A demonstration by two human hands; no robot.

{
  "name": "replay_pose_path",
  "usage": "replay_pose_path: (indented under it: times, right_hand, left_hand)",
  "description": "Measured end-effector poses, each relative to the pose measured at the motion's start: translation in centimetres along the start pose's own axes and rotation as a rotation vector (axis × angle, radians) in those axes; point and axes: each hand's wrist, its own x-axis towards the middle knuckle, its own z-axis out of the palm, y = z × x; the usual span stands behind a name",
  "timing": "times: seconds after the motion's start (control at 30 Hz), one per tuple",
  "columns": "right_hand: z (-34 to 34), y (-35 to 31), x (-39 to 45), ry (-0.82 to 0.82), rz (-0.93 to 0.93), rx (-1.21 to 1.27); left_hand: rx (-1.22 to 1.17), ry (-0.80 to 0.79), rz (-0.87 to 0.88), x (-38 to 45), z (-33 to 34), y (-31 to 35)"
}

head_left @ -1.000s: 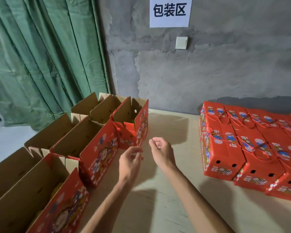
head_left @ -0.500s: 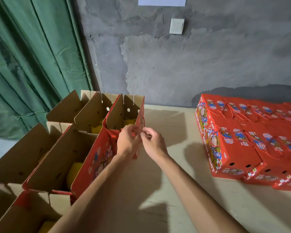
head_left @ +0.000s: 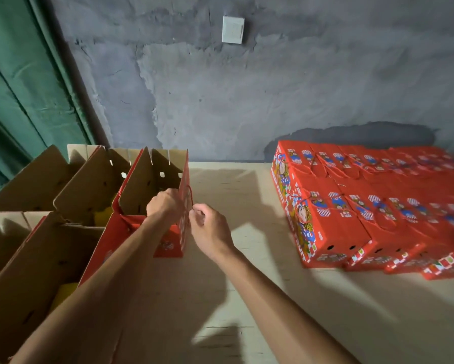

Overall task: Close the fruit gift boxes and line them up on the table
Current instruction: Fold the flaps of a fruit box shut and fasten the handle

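- The left hand [head_left: 164, 203] is gripping the right-hand flap of the open gift box [head_left: 152, 195], its fingers curled over the flap's top edge.
- The right hand [head_left: 207, 227] is sitting just beside that flap, its fingers bent and pinching the thin red cord handle [head_left: 190, 198] that is looping out from the flap's outer face.
- The open gift box is standing at the far left part of the table [head_left: 247, 298], its flaps upright and the brown inside showing (its red printed side is facing the hands).
- More open boxes [head_left: 84, 195] are standing touching it to the left and towards the camera, with yellow fruit [head_left: 102, 218] showing inside some.
- The closed red boxes [head_left: 365, 206] are lying in tight rows on the right side of the table, well apart from the hands, cord handles resting on their tops.
- A green curtain [head_left: 24, 88] is hanging at left, and a white wall switch [head_left: 233, 29] is sitting on the grey wall [head_left: 299, 88].
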Motion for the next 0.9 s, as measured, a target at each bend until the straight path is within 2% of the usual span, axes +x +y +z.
replay_pose_path:
  times: [0.2,0.5,0.63,0.8,0.9]
  right_hand:
    - [-1.9,0.4,-1.8,0.024,0.019,-0.010]
    - [-7.2,2.3,-7.2,0.062,0.038,-0.082]
    - [-10.2,4.8,-10.7,0.073,-0.074,-0.286]
    - [-14.3,8.2,-13.6,0.255,-0.295,-0.523]
    - [-17.2,9.7,-14.9,0.124,-0.329,-0.604]
  left_hand:
    - [0.027,-0.057,0.156,-4.6,-0.2,-0.6]
    - [-0.050,-0.131,0.378,-15.7,0.2,0.5]
    - [-0.092,-0.156,0.454,-20.9,0.4,0.9]
    - [-0.108,-0.210,0.564,-25.8,0.5,1.2]
    - [-0.118,-0.239,0.624,-28.3,0.3,1.8]
